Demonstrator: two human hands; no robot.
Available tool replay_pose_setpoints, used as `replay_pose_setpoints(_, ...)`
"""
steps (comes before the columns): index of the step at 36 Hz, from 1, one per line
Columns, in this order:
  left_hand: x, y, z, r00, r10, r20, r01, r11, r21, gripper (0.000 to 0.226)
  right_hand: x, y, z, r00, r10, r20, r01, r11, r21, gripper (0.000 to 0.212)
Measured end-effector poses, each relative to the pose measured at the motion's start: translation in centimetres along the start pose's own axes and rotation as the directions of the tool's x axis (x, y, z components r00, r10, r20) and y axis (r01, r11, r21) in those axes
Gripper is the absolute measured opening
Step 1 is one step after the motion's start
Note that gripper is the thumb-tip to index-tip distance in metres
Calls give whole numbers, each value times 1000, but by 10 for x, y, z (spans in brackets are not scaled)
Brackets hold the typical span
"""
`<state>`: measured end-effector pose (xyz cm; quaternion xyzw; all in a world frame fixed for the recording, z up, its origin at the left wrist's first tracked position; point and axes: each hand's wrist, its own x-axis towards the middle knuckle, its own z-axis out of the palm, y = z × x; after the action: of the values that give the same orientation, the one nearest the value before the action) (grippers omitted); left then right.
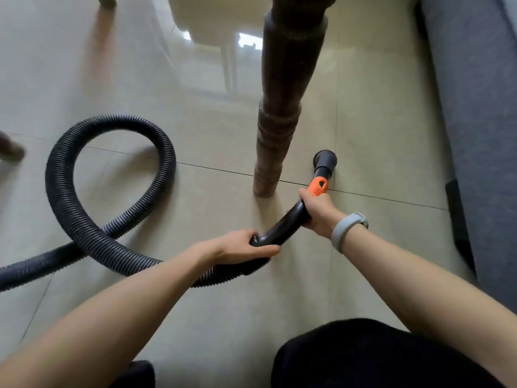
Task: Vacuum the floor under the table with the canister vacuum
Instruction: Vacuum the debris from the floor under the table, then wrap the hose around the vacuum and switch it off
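Note:
A black ribbed vacuum hose point(70, 197) loops across the beige tiled floor point(195, 121) on the left and runs to a curved black handle point(282, 225). My left hand point(240, 247) grips the handle's lower end where the hose joins it. My right hand point(319, 211) grips its upper end just below an orange collar point(318, 186). A round black nozzle point(324, 161) beyond the collar sits on the floor, just right of a dark turned wooden table leg point(282, 107). The canister is out of view.
A grey upholstered sofa point(475, 107) runs along the right side, close to the nozzle. Another dark furniture foot point(11, 148) stands at the left edge and one more leg point(106, 0) at the top left. My dark-clothed knees point(377, 357) fill the bottom.

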<state>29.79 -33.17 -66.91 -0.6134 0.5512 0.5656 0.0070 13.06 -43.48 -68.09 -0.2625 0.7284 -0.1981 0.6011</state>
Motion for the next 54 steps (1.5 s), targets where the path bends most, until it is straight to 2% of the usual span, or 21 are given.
replay_pose_setpoints(5,-29,-39,6,996,-56,69,53,998,39,41,-27,26,39,994,80,69,-77,996,-50,52)
replay_pose_setpoints(10,-50,-59,16,980,-102,168,94,994,54,46,-48,60,45,981,168,100,-163,985,-58,46)
replay_pose_setpoints(16,-70,-77,-7,951,-195,240,166,977,137,44,-79,55,71,944,323,62,-324,946,-5,34)
replay_pose_setpoints(21,-121,-95,-38,964,-230,132,214,969,121,47,-126,37,111,895,437,88,-441,897,26,18)
replay_pose_setpoints(24,-166,-105,-56,964,-265,8,263,961,81,48,-161,29,135,845,521,125,-530,847,52,20)
replay_pose_setpoints(28,-229,-111,-73,931,-310,-192,340,928,149,53,-209,20,163,791,589,165,-602,798,37,11)
replay_pose_setpoints(31,-279,-114,-80,896,-335,-291,365,930,53,52,-251,8,184,782,599,173,-610,793,11,13)
replay_pose_setpoints(34,-326,-111,-89,863,-342,-372,361,932,-20,51,-294,-8,203,808,569,152,-570,820,-43,21)
replay_pose_setpoints(37,-370,-105,-98,842,-384,-379,354,923,-150,49,-335,-23,218,872,478,106,-465,876,-126,10)
replay_pose_setpoints(39,-399,-101,-104,833,-415,-367,343,907,-246,49,-366,-37,230,905,415,93,-394,900,-189,11)
replay_pose_setpoints(41,-428,-96,-110,818,-434,-376,333,892,-306,50,-399,-52,243,938,341,58,-317,915,-251,36)
replay_pose_setpoints(43,-457,-92,-114,790,-464,-402,318,869,-378,50,-434,-69,257,961,270,58,-238,917,-321,51)
replay_pose_setpoints(46,-500,-85,-123,789,-471,-394,271,843,-465,53,-486,-92,276,966,225,124,-157,899,-410,56)
replay_pose_setpoints(51,-567,-72,-145,822,-470,-322,281,826,-489,45,-551,-109,302,960,183,212,-46,849,-526,61)
replay_pose_setpoints(54,-597,-68,-157,819,-473,-323,251,803,-540,40,-586,-117,315,964,142,224,21,802,-597,56)
